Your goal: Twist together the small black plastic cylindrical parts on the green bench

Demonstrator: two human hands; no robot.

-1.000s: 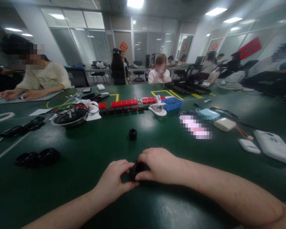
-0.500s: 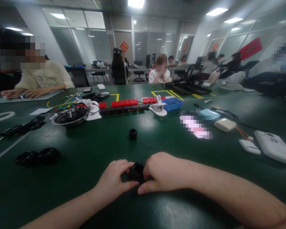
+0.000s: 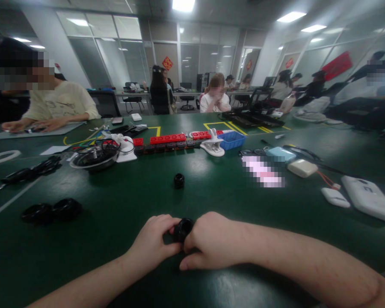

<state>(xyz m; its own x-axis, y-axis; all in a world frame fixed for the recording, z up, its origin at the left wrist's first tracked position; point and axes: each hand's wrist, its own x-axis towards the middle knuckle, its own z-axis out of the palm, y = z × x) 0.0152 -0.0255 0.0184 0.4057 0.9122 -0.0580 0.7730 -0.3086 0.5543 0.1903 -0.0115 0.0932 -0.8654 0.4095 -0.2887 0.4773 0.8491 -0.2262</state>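
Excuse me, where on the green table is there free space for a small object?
Bare green tabletop lies between the two black pieces at left and the left hand; another patch lies between the lone black piece and the blurred pink item. It is crowded farther back, around the metal bowl, red strip and blue bin.

Left hand: near centre, thumb and forefinger curved in a pinch. Right hand: alongside, fingers curled, thumb pointing left. Forearms: bare.
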